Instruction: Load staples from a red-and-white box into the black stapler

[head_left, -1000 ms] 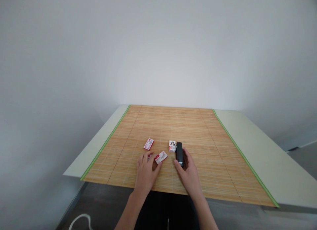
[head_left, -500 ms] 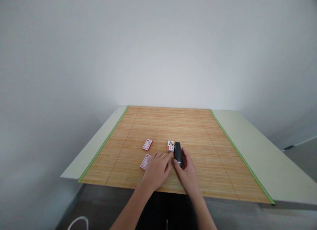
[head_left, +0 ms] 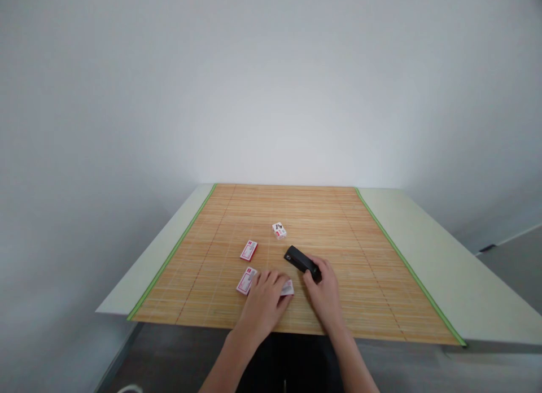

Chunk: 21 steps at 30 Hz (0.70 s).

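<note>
A black stapler (head_left: 300, 258) lies slanted on the bamboo mat, with the fingers and thumb of my right hand (head_left: 325, 288) closed round its near end. My left hand (head_left: 265, 297) rests palm down to its left. Thumb and fingers there grip a small red-and-white box (head_left: 287, 288), partly covered by the hand. Just left of the left fingertips is a flat box with a red-bordered label (head_left: 246, 280). A similar labelled box (head_left: 249, 250) sits farther back. Beyond the stapler, apart from both hands, is a small white box with a dark picture (head_left: 279, 230).
The bamboo mat (head_left: 313, 212) with green edging covers the middle of a white table (head_left: 423, 252). A pale wall (head_left: 271, 99) stands behind the table. The mat's front edge lies close to my forearms.
My right hand has turned the stapler so that its far end points left. The white box with the picture has moved back and left. Another red-and-white box now shows under my left hand.
</note>
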Available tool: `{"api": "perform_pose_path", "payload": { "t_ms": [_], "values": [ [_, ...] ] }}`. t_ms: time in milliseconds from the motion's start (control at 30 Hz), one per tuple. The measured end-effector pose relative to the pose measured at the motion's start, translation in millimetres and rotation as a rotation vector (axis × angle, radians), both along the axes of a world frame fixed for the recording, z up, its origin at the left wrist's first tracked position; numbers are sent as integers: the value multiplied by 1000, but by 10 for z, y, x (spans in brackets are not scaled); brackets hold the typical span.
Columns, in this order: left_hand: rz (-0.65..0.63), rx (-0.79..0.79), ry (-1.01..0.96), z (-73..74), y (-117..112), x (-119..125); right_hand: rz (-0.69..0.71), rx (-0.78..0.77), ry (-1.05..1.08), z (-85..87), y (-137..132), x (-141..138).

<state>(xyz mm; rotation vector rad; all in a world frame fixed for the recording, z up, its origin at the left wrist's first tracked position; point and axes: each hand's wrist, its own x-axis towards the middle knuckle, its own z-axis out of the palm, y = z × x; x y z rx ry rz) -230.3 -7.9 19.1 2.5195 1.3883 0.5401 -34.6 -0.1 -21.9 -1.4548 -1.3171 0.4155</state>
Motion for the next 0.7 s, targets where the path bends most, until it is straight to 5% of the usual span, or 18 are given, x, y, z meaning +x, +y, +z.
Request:
{"api": "perform_pose_path", "payload": {
  "t_ms": [100, 200, 400, 533, 700],
  "values": [
    [-2, -3, -79, -38, -89, 120, 130, -36, -104, 74, 196, 194],
    [153, 59, -136, -96, -77, 228, 314, -76, -251, 223, 385, 288],
    [238, 114, -116, -188, -15, 324, 513, -98, -505, 623, 662, 59],
    [302, 131, -80, -176, -26, 317, 433, -17, -387, 775, 603, 248],
    [308, 138, -76, -189, -24, 302, 130, -149, 185, 423, 290, 841]
  ]
}}
